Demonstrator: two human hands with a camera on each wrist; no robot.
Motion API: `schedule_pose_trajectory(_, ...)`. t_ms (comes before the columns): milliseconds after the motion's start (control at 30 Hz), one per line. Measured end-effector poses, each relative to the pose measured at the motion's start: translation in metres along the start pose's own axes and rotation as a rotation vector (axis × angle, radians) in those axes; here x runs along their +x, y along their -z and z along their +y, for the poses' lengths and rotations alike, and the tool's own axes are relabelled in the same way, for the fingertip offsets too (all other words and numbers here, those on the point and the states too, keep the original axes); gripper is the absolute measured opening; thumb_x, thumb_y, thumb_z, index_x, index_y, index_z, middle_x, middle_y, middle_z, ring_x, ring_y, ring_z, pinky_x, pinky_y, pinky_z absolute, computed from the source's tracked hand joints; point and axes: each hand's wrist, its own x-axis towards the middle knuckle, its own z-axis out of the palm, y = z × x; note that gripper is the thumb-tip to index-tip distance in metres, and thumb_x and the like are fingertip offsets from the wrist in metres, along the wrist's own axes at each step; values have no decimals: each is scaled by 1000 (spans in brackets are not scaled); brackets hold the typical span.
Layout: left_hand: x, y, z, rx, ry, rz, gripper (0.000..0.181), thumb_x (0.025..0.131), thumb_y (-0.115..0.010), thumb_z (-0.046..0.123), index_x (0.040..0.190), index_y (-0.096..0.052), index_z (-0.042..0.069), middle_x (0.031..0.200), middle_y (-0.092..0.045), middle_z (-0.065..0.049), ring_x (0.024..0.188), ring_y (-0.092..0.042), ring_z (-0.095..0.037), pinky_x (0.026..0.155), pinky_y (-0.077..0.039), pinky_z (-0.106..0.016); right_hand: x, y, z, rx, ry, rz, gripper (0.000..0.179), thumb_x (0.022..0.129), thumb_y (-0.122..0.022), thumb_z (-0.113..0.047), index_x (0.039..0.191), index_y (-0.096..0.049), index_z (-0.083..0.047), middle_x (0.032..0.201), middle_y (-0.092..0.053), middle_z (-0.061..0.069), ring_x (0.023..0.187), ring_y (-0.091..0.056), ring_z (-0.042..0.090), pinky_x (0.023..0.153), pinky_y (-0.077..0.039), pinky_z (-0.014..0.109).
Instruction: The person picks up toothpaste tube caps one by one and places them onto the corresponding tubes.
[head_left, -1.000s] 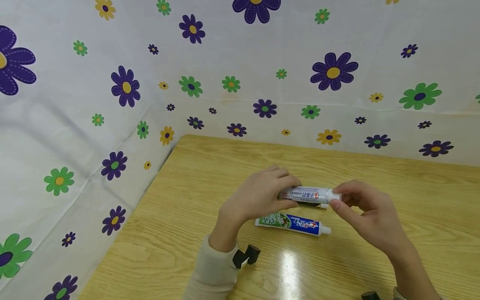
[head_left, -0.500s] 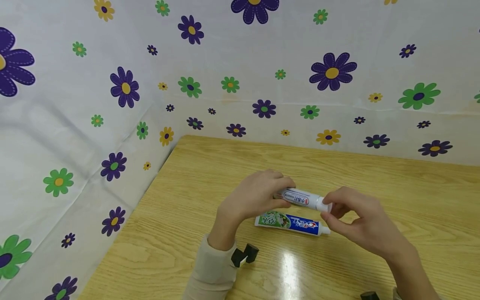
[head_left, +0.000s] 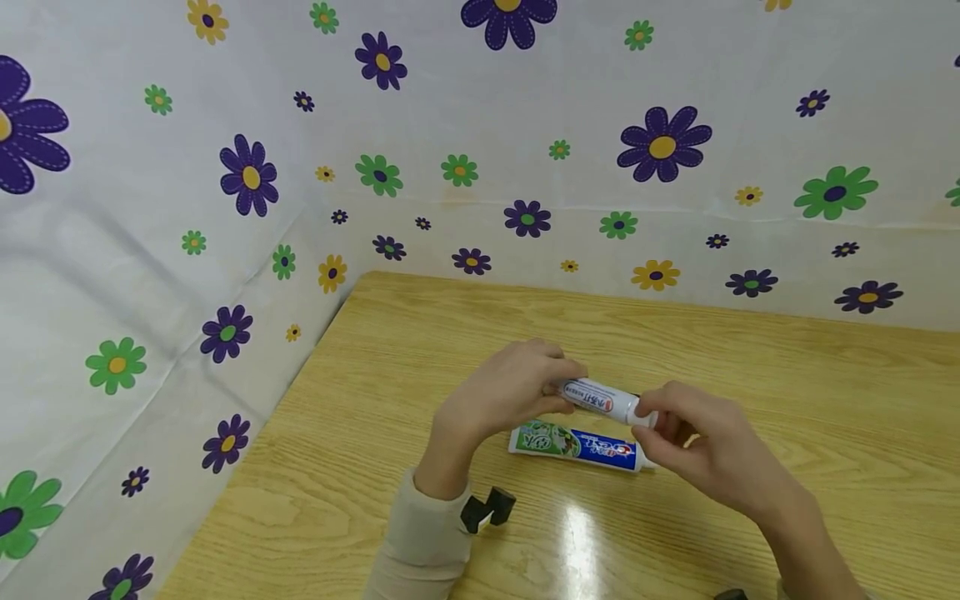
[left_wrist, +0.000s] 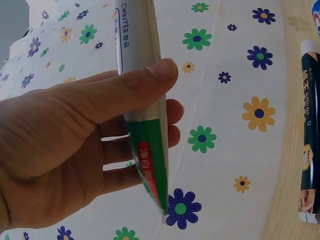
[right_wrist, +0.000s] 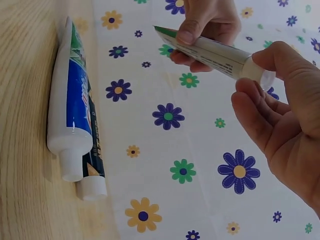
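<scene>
A white toothpaste tube (head_left: 592, 396) with a green tail is held above the table between both hands. The left hand (head_left: 510, 387) grips its body near the green end, thumb on one side and fingers on the other, as the left wrist view shows. At the other end, the right hand (head_left: 708, 433) pinches the white cap (right_wrist: 260, 75) between thumb and fingertips. The cap is on the tube. Beneath lies a blue and green toothpaste tube (head_left: 588, 447), its cap end partly behind the right fingers. A dark toothpaste tube (left_wrist: 310, 125) lies behind it, mostly hidden in the head view.
The wooden table (head_left: 300, 483) meets a white flower-patterned cloth (head_left: 420, 108) at its back and left edges. A black wrist mount (head_left: 487, 510) sits on the left sleeve.
The held tube has shifted left and slightly toward the person, its cap end dipping lower. The right hand has moved left with the cap; the left hand has moved a little left.
</scene>
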Motion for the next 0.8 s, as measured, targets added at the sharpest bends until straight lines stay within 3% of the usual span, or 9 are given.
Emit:
schedule_pose_trajectory(167,1,2,3,13,-2,34,28,89,-75,20,116,-71,14,103,-68,-2,87,-58,-14,77,-49,-25,1,-2,1,13,-38,77,43,71,-71,22,99,-62,-9,71,-56,-6,54,-47,2,46,-41,14)
schedule_pose_trajectory(367,3,2,8,42,31,64,30,90,-73,22,119,-70,15,108,-68,-3,93,-59,-16,81,-50,-27,2,-3,-2,54,-118,146,40,74,-69,23,99,-62,-8,70,-53,-6,51,-48,4,44,-41,16)
schedule_pose_trajectory(567,3,-1,12,166,27,137,33,90,-73,24,121,-69,15,108,-69,-3,98,-60,-18,84,-51,-28,2,-4,-1,221,-276,225,29,83,-63,21,103,-61,0,69,-56,1,47,-57,11,43,-47,23)
schedule_pose_trajectory(800,7,-5,15,263,0,169,31,91,-73,27,120,-67,16,107,-70,-2,97,-61,-18,84,-52,-28,0,-1,10,443,-369,297,20,89,-58,18,104,-60,5,66,-57,6,44,-57,16,42,-49,26)
